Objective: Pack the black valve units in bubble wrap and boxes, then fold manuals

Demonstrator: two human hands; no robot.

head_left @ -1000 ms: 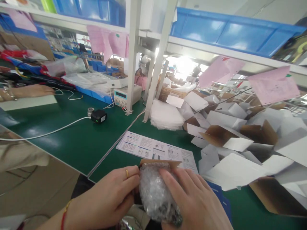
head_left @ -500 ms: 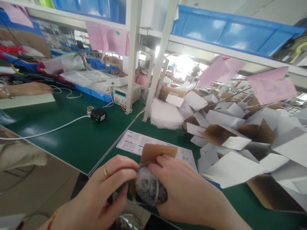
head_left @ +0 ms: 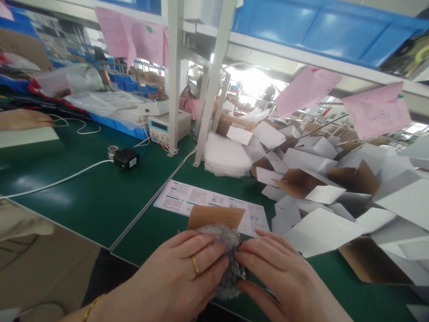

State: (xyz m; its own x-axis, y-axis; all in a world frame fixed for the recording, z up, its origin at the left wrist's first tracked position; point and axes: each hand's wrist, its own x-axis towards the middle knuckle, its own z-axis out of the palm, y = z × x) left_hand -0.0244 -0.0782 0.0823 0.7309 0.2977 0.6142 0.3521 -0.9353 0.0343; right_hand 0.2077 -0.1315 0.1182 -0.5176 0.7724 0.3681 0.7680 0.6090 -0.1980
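Near the bottom centre is a clear bubble-wrapped bundle (head_left: 228,281) with something dark inside that I cannot identify. My left hand (head_left: 187,268) lies across its left side and top, fingers closed on it, a ring on one finger. On the right side, my right hand (head_left: 271,268) grips the same bundle with bent fingers and thumb. A brown cardboard flap (head_left: 216,217) stands up just behind it; the rest of that box is hidden. Printed instruction sheets (head_left: 201,197) lie on the green table (head_left: 140,232) beyond the flap.
Open white cardboard boxes (head_left: 321,197) are piled at the right. A stack of white foam sheets (head_left: 226,154) stands by the shelf post (head_left: 214,85). To the left are a black device (head_left: 126,158), a power supply (head_left: 159,127) and another person's hand (head_left: 25,120).
My left hand has moved right and over the bundle. The right hand has shifted from its top to its right side. The view has turned slightly right.
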